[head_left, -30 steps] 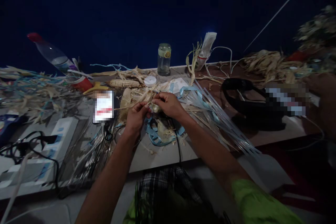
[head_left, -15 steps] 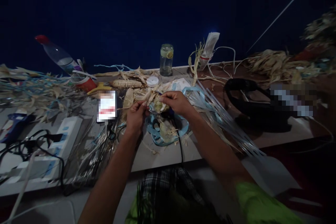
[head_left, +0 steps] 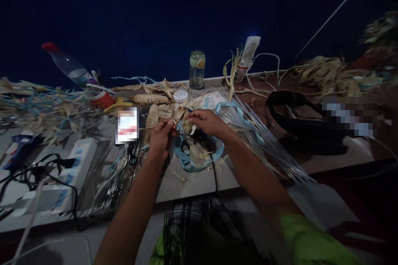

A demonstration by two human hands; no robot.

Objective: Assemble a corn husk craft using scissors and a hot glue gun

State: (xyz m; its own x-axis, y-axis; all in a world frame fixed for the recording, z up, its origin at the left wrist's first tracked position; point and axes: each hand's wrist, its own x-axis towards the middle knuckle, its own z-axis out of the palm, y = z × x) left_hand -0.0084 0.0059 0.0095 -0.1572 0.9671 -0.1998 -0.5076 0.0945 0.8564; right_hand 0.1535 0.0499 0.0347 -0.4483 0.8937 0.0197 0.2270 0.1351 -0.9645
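My left hand is closed in a pinch on a corn husk piece, whose pale folds show above the fingertips. A thin pale stem sticks out to the left of that hand. Just to the right, my right hand has its thumb and fingers pinched together, close to the left fingertips. A small whitish scrap shows under its fingers; whether they grip it is too dim to tell. Below both hands lies a loop of light blue ribbon with husk scraps in it.
A corn cob, a white roll and a glass jar stand behind. Clear rods lie right, near a black ring-shaped object. Left are a lit phone, metal wires, a power strip and a glue gun.
My right hand has shifted slightly left and down, closer to my left hand. The husk piece above the left fingers looks more folded and less upright. The left hand has barely moved.
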